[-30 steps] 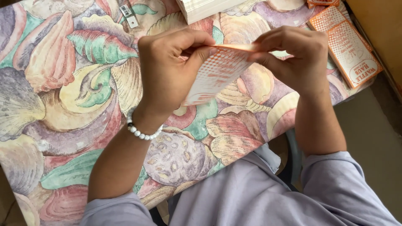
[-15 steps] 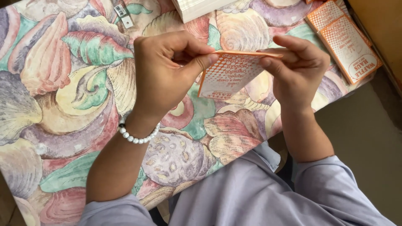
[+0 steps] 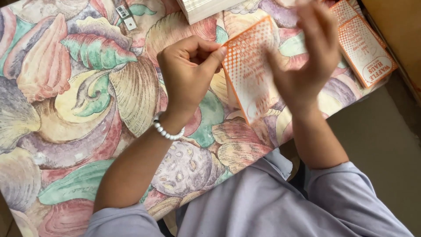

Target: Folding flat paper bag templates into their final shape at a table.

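**Over the shell-print tablecloth: two hands on an orange paper bag**

Across most of the view lies the tablecloth (image 3: 79, 105), smooth fabric with big printed shells and leaves in pink, green, yellow and purple; everything below is placed against it. Its near edge hangs over the person's lap, lilac sleeves showing beneath. Off its right edge: plain beige floor and a brown panel at top right.

Above the cloth's middle, the paper bag (image 3: 247, 74), flat, rectangular, thin, white with orange dotted print and orange border, held tilted, clear of the cloth.

Left hand (image 3: 189, 72): fist-like curl, thumb and fingers pinching the bag's left edge; white bead bracelet (image 3: 169, 131) at the wrist, forearm angled up from lower left.

Right hand (image 3: 307, 61): motion-blurred, fingers spread over the bag's right side, back toward camera; cannot tell whether it grips the bag or only touches it.

On the cloth's top right corner, a stack of matching bags (image 3: 364, 46) lying flat. At its top edge, a white ribbed stack (image 3: 206, 8), cropped. Top left of centre, a small white tag (image 3: 126, 16).
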